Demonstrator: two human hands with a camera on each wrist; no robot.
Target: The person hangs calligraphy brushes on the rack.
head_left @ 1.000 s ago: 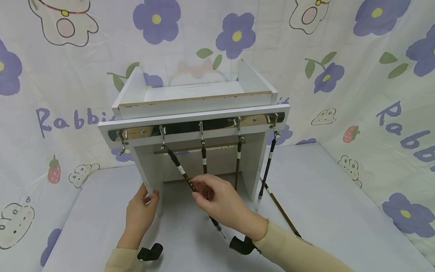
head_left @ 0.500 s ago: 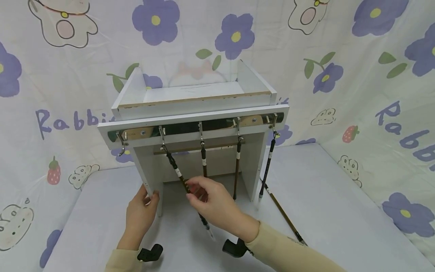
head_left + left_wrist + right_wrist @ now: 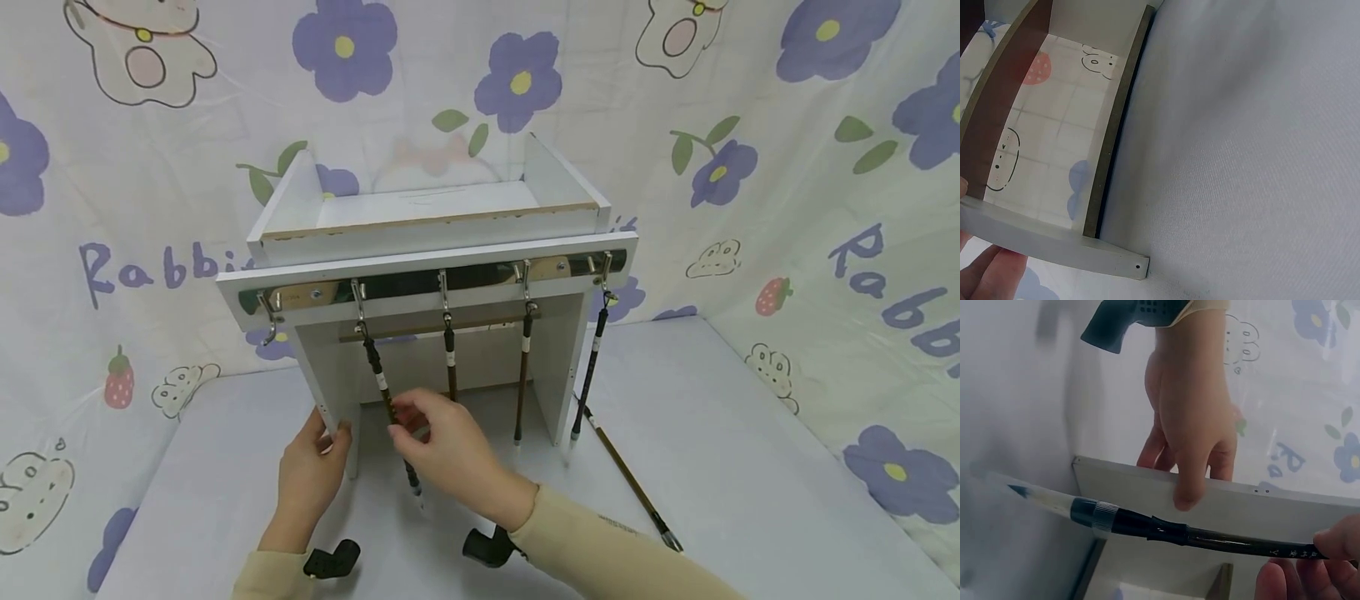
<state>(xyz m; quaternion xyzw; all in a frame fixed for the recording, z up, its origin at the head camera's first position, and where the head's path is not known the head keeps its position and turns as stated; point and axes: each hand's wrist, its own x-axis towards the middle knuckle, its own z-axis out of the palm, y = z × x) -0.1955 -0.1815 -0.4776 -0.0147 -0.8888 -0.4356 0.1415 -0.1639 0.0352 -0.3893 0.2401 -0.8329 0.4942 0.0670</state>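
My right hand [image 3: 453, 442] pinches the shaft of a dark calligraphy brush [image 3: 377, 367] between thumb and fingers. The brush's loop hangs on the second hook [image 3: 361, 304] from the left, and its tip leans slightly right. In the right wrist view the brush [image 3: 1147, 526] shows a pale, dark-pointed tip inside a clear cover. My left hand [image 3: 311, 471] grips the front edge of the white stand's left side panel [image 3: 324, 383], thumb on one face and fingers on the other. The left wrist view shows this panel [image 3: 1054, 240] with fingertips at its edge.
More brushes hang from the hook rail [image 3: 397, 284]: a middle brush [image 3: 451, 358], another brush [image 3: 523, 375] and a right-end brush [image 3: 590, 375]. The leftmost hook [image 3: 268, 321] is bare. One brush [image 3: 630, 475] lies on the table right of the stand. An open tray [image 3: 427, 223] tops it.
My right hand has moved left with the brush, swinging it from a steep slant to nearly upright. The left hand has stayed on the panel.
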